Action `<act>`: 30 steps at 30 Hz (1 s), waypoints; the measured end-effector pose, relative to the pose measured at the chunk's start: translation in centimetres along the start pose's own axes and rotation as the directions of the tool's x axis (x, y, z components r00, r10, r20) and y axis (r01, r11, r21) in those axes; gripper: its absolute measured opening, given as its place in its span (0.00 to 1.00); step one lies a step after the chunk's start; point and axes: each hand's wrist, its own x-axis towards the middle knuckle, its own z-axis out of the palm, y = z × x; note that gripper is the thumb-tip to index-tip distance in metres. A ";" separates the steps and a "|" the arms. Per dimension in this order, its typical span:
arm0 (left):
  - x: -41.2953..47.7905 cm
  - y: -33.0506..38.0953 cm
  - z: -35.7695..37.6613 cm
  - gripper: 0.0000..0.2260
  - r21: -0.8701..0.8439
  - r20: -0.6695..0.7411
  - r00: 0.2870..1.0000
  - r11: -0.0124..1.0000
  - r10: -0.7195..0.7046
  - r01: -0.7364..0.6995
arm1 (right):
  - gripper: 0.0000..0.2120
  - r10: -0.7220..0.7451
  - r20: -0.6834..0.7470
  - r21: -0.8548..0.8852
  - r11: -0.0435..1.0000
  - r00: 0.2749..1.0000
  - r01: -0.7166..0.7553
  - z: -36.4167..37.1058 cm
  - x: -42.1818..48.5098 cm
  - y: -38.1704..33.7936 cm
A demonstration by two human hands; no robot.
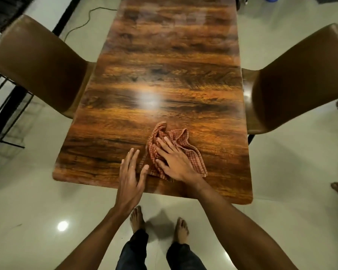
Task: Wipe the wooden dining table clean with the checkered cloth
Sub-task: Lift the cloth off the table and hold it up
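Judging by where our hands sit, we are early in the wipe or working the near end of the long, glossy, dark-grained wooden dining table (pixel 164 78): the crumpled red-and-cream checkered cloth (pixel 189 152) lies close to the near edge, a little to the right of the table's middle, and most of the top stretches away beyond it. We cannot read from the shine alone which parts are already clean; the surface shows lamp glare and a faint haze toward the far end, but no clear crumbs or streaks. So we reckon the greater length of the table is yet to be covered, along with both long edges beside the two brown padded chairs (pixel 39 61).

Our right hand (pixel 174 162) lies flat on top of the cloth, fingers spread and extended, pressing it to the wood and not gripping it; bunched folds rise past the fingertips, and a flat corner trails out to the right of the wrist. Our left hand (pixel 130 174) is open too, fingers straight and together, resting on or just above the bare wood beside the cloth's left edge. Its thumb comes very near the fabric, though we cannot tell whether it touches. It holds nothing.
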 end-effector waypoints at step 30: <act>13.2 -11.9 -25.5 0.17 -0.809 0.516 0.714 0.006 -0.473 0.588 | 0.20 0.493 0.181 0.966 0.075 0.851 -0.249 -8.6 17.3 -21.0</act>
